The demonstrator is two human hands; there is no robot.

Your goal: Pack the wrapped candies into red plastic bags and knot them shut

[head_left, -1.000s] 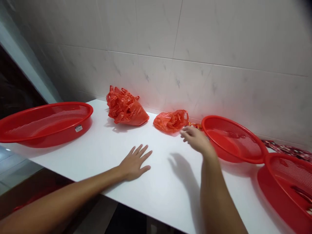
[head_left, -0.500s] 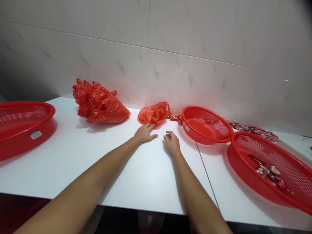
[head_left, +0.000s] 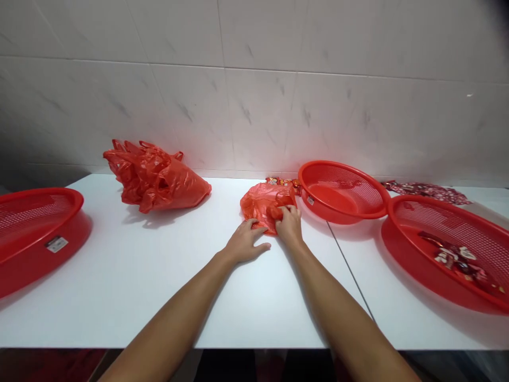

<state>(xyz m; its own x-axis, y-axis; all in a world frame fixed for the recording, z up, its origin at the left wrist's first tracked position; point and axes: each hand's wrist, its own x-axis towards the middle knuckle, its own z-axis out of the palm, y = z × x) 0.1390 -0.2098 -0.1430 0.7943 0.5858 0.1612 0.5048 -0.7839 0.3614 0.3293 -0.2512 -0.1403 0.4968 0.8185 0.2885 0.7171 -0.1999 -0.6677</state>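
A small crumpled red plastic bag (head_left: pixel 263 203) lies on the white table (head_left: pixel 167 276) near the middle. My right hand (head_left: pixel 289 227) is closed, its fingers pinching the bag's near right part. My left hand (head_left: pixel 245 243) rests on the table with its fingers on the bag's near left edge; the fingers are bent and I cannot see if they grip it. Red wrapped sweets (head_left: pixel 283 183) lie just behind the bag by the wall.
A bigger bunched red bag (head_left: pixel 155 180) lies at the back left. A red basket (head_left: pixel 35 233) stands at the far left. Two more red baskets, one (head_left: pixel 344 191) at right of centre and one (head_left: pixel 449 249) with wrapped sweets, stand at the right. A tiled wall runs behind.
Both hands moved forward onto the small red bag and my right hand closed on it. The bag has come slightly nearer. The camera view shifted to the right.
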